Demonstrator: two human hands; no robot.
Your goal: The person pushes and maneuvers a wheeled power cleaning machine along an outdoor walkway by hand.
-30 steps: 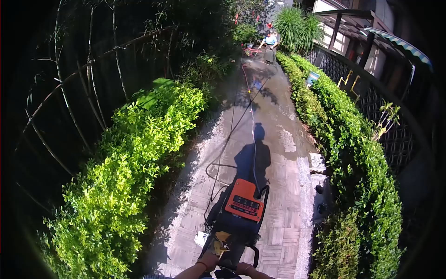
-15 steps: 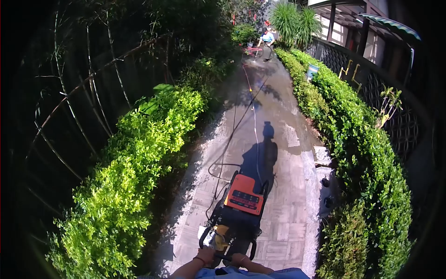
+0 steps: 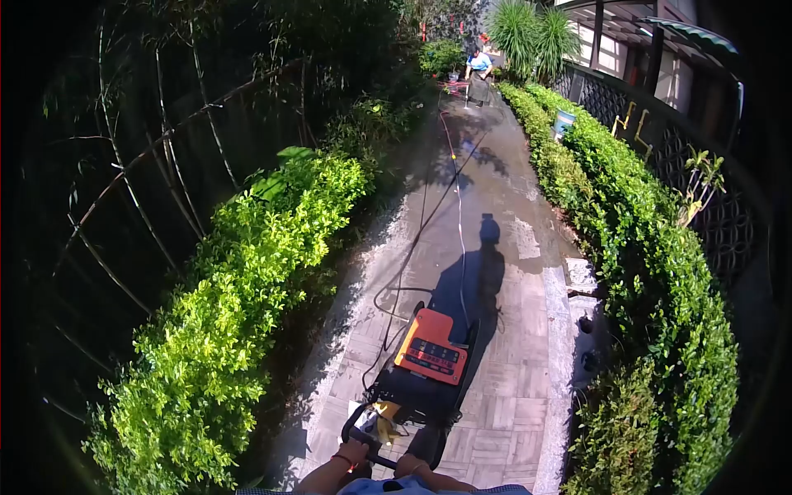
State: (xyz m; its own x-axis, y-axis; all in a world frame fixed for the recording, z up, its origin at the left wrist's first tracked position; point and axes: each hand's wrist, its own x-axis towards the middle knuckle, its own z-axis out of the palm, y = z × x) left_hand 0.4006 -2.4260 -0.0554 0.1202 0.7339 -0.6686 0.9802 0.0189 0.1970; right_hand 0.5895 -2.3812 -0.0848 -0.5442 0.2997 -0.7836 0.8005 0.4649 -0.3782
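A wheeled pressure washer (image 3: 431,346) with an orange top panel and a black frame stands on the path in front of me. My left hand (image 3: 353,451) is wrapped round the left part of its black push handle (image 3: 381,459). Closed on the same bar a little to the right is my right hand (image 3: 410,467). Something yellow and white (image 3: 381,419) sits low, just beyond the handle. A dark hose (image 3: 388,313) loops out on the machine's left side, and a thin pale line (image 3: 460,223) runs ahead along the path. The wheels are hidden.
Hedges line both sides, one on the left (image 3: 223,330) and one on the right (image 3: 660,289). The tiled path (image 3: 511,412) looks wet farther off. At its far end another person (image 3: 478,66) bends beside red hose. A bucket (image 3: 563,124) stands in the right hedge.
The handle has swung slightly left and closer to me, and both hands have moved with it. The far scene has shifted a little right in view; the distant person's posture has changed.
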